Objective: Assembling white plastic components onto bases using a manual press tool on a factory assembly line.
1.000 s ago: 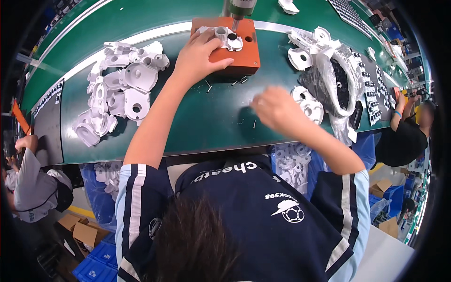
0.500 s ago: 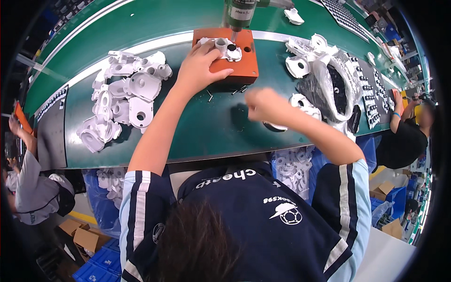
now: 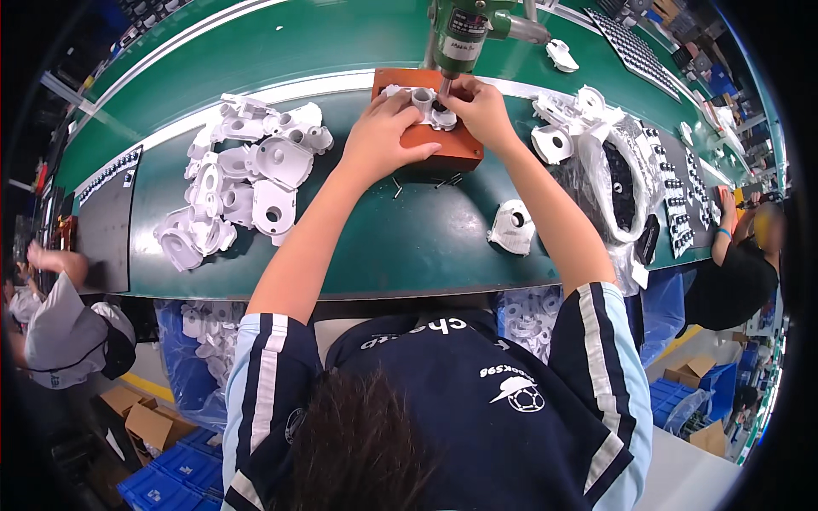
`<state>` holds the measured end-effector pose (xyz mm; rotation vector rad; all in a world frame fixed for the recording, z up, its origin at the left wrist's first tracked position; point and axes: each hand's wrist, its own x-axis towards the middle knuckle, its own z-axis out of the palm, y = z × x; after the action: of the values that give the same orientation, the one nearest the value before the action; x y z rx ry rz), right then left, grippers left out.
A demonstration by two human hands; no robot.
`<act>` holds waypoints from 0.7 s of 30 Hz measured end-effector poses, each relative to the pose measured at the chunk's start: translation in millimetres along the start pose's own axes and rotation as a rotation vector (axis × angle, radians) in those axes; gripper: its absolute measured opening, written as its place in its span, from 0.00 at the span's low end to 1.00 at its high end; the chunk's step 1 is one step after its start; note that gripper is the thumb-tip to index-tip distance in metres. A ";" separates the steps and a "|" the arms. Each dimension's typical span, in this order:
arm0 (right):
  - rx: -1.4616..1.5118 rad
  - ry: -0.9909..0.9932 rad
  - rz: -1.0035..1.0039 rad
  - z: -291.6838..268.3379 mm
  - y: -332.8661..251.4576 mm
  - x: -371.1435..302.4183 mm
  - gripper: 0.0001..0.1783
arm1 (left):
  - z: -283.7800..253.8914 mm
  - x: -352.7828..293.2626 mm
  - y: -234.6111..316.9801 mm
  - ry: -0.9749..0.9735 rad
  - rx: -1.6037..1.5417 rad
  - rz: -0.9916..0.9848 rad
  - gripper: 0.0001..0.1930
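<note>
A white plastic housing (image 3: pixel 422 98) with a short upright cylinder sits on the orange block (image 3: pixel 458 150). My left hand (image 3: pixel 382 140) grips the housing from its left side, fingers over its edge and thumb stretched along the block. At the housing's right end, just under the metal tip (image 3: pixel 446 85) of the green press (image 3: pixel 461 43), my right hand (image 3: pixel 482 111) has thumb and fingertips pinched together. Whatever is between those fingertips is too small or hidden to make out. Several small metal pins (image 3: pixel 397 189) lie in front of the block.
White housings are heaped at the left (image 3: pixel 274 162) and lie at the right beside a clear plastic bag (image 3: pixel 626 200) of black parts. One white housing (image 3: pixel 513 227) lies alone nearer me. Small dark parts stand in rows on a mat (image 3: pixel 677 192). Co-workers are at both sides.
My right hand has moved up and away from me, from over the near table to the housing under the press. My left hand stays on the housing. The whole view has shifted slightly.
</note>
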<state>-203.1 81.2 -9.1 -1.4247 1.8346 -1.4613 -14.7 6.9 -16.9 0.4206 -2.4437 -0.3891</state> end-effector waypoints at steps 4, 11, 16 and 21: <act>-0.147 0.038 -0.057 3.6 -4.5 -2.3 0.12 | -1.8 -1.5 -0.6 -0.002 -0.001 -0.011 0.24; -0.480 -0.031 -0.439 -5.0 -5.4 -25.7 0.13 | -2.5 -3.3 1.3 -0.019 -0.033 -0.029 0.25; -0.697 -0.008 -0.552 -16.3 -10.5 -37.5 0.18 | -0.4 -3.0 0.6 -0.018 0.002 -0.039 0.25; -0.708 0.266 -0.269 -125.4 5.0 66.8 0.14 | -6.1 -2.8 -1.3 -0.038 -0.010 -0.041 0.24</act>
<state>-331.5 83.2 52.0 -1.9268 2.5789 -1.2032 -8.6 5.8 -14.1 0.4634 -2.4723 -0.4301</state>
